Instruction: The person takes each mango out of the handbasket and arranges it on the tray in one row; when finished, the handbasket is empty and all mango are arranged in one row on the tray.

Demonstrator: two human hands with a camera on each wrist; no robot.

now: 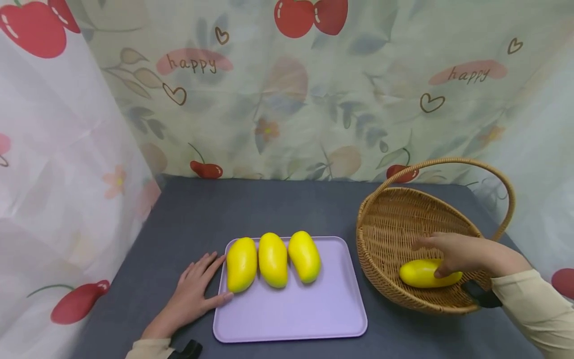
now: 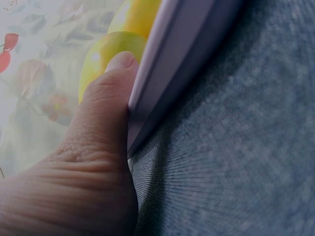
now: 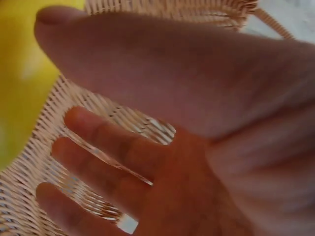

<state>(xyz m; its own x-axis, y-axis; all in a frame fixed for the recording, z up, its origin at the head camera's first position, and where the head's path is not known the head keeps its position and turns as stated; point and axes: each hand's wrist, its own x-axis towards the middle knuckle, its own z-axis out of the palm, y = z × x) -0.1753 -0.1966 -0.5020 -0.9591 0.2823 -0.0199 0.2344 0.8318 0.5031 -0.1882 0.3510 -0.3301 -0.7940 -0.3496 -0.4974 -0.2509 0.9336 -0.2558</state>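
Note:
In the head view three yellow mangoes, the left one [image 1: 241, 265], the middle one [image 1: 273, 260] and the right one [image 1: 304, 257], lie side by side on a lilac tray [image 1: 332, 309]. My left hand [image 1: 194, 289] rests at the tray's left edge with fingers spread and the thumb on its rim. A fourth-side wicker basket [image 1: 381, 249] holds another yellow mango [image 1: 421, 274]. Over that mango reaches my right hand [image 1: 462, 253], thumb at its side. The right wrist view shows its fingers [image 3: 113, 182] extended, apart from the mango [image 3: 19, 83].
A dark grey cloth [image 1: 287, 209] covers the table. The basket's arched handle [image 1: 466, 162] rises at the right. Behind and at both sides hangs a printed curtain [image 1: 287, 99] with cherries and hearts.

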